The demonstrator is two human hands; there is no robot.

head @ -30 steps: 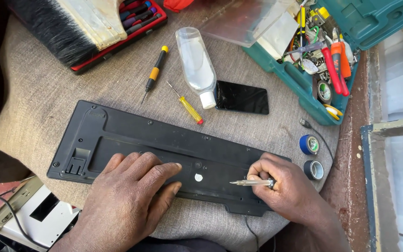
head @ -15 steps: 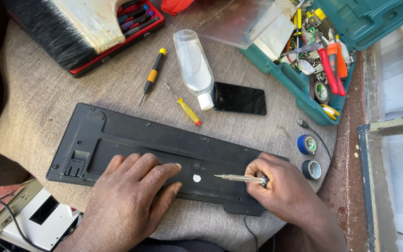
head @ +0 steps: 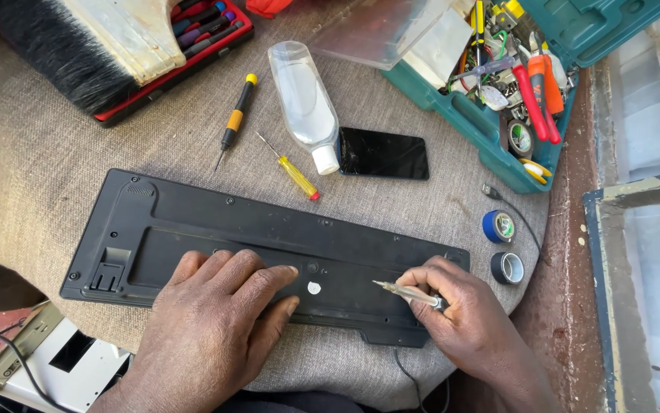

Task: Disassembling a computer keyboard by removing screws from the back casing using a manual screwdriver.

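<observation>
A black keyboard lies face down on a cloth-covered table, its back panel up. My left hand presses flat on the panel near its front edge, fingers spread. My right hand grips a small clear-handled screwdriver, its tip pointing left and down at the panel, right of a small white round spot.
Behind the keyboard lie a black-and-yellow screwdriver, a small yellow screwdriver, a clear bottle and a dark phone. A green toolbox stands at the back right; two tape rolls sit right. A large brush rests back left.
My right hand has shifted the screwdriver along the panel, its tip now lower and angled down toward the surface. My left hand stays pressed on the keyboard.
</observation>
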